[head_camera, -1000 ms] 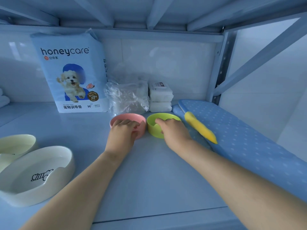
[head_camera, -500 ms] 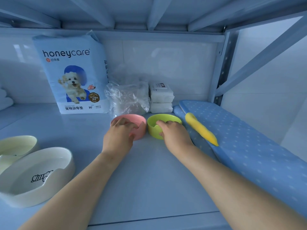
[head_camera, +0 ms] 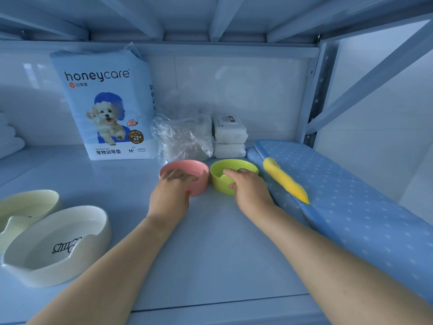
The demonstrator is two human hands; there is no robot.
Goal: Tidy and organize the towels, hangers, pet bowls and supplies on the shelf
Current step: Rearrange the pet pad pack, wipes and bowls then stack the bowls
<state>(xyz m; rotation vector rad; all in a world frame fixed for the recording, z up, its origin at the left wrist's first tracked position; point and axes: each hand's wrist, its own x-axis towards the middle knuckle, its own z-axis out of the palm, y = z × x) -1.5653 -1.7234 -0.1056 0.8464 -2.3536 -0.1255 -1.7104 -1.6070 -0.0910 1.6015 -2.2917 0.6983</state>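
A small pink bowl (head_camera: 190, 165) and a small green bowl (head_camera: 219, 181) stand side by side, nearly touching, at the middle back of the blue shelf (head_camera: 210, 254). My left hand (head_camera: 169, 195) grips the pink bowl, fingers over its near rim and thumb on the outer wall. In the same way, my right hand (head_camera: 249, 192) grips the near rim of the green bowl. Two larger cream pet bowls (head_camera: 58, 245) sit at the front left, one behind the other.
A blue pack of pet training pads (head_camera: 105, 106) stands at the back. Beside it are a clear plastic bag (head_camera: 182, 139) and two stacked white packs (head_camera: 229, 137). A dotted blue ironing board (head_camera: 351, 195) with a yellow tool (head_camera: 284, 180) lies along the right. Folded white towels (head_camera: 9, 139) show at far left.
Both hands stay on the two small bowls, which have barely shifted. The view has moved slightly.
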